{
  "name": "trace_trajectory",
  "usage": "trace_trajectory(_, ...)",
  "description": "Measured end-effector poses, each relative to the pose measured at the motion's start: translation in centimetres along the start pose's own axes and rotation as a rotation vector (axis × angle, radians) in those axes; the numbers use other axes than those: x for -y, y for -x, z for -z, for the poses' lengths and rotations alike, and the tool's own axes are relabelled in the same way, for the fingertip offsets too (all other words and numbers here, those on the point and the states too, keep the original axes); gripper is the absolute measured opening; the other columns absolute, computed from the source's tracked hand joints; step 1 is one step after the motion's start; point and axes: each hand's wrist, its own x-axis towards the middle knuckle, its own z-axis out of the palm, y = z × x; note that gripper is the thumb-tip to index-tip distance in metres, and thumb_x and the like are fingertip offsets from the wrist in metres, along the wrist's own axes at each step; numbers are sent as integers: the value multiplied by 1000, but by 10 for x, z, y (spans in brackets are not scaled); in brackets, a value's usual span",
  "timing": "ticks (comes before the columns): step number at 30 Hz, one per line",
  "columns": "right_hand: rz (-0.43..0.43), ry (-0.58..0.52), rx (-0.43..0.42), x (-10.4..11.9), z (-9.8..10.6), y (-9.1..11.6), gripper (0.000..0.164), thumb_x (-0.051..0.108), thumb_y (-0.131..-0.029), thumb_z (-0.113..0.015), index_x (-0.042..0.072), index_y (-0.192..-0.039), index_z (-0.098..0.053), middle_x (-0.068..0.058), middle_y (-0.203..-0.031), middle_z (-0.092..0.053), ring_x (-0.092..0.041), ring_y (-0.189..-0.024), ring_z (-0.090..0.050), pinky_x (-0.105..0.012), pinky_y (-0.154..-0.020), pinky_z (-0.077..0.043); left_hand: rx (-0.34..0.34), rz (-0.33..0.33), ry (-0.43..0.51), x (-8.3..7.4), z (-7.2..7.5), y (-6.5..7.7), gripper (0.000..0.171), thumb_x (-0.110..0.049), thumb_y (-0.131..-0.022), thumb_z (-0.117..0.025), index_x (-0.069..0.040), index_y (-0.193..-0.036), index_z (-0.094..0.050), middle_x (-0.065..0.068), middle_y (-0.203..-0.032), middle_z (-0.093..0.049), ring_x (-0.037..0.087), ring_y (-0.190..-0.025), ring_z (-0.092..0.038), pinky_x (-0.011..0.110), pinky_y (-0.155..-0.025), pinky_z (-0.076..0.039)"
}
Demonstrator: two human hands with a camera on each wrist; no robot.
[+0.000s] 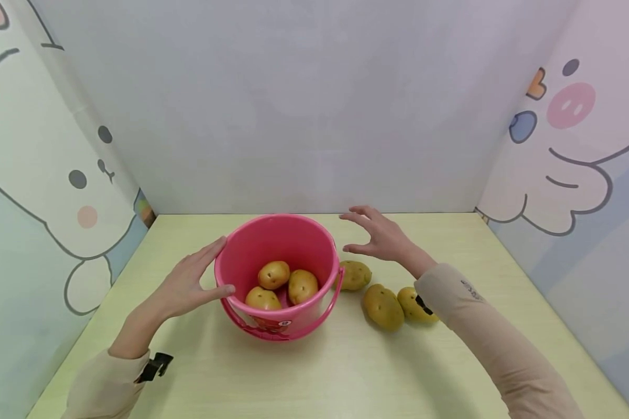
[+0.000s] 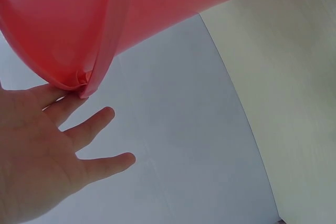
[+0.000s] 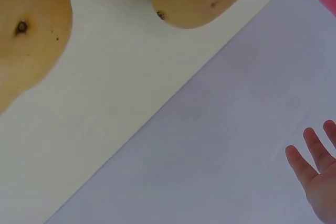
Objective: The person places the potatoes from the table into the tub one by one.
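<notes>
A pink bucket (image 1: pixel 280 230) stands on the table with three potatoes (image 1: pixel 274 274) visible inside it. My left hand (image 1: pixel 186 285) is at the bucket's left side, fingers spread and fingertips at the rim. The left wrist view shows its index and thumb side by the bucket's handle joint (image 2: pixel 84 80), the other fingers extended past it. To the right of the bucket, my right hand (image 1: pixel 380 235) hovers with thumb and fingers apart, holding nothing. Below it, on the table, lie a potato (image 1: pixel 354 275) beside the bucket, a larger potato (image 1: pixel 384 307) and another potato (image 1: pixel 414 305) partly hidden by the right sleeve.
The pink handle (image 1: pixel 335 299) hangs down along the bucket's near side. A pale wall (image 1: pixel 314 116) rises behind the light table (image 1: pixel 314 384). Side panels with cartoon animals (image 1: pixel 47 145) stand left and right.
</notes>
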Motion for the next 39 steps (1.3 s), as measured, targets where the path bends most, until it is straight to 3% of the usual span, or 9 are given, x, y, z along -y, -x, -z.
trace_trajectory(15,-50,-3,156,-4,-36,18,67,42,-73,-68,24,-132,-41,-11,-135,-32,-27,-118,-33,-48,-72,-47,1,6,8,0,1,0,89,-45,-73,-65,-9,-141,-21,14,-138,-29,36,-119,-30,62,-85,-31)
trace_trajectory(25,-170,-50,292,0,-54,25,69,39,-71,-71,28,-132,-41,-8,-138,-28,-26,-122,-27,-53,-82,-40,1,9,6,3,-1,-1,89,-48,-72,-64,-10,-141,-21,14,-138,-29,35,-119,-30,61,-86,-29)
trace_trajectory(39,-175,-21,351,-1,-72,27,64,37,-71,-72,30,-129,-45,-5,-136,-31,-26,-118,-33,-49,-82,-42,8,17,14,2,-1,-1,89,-48,-73,-64,-11,-141,-20,14,-139,-28,35,-120,-29,62,-87,-27)
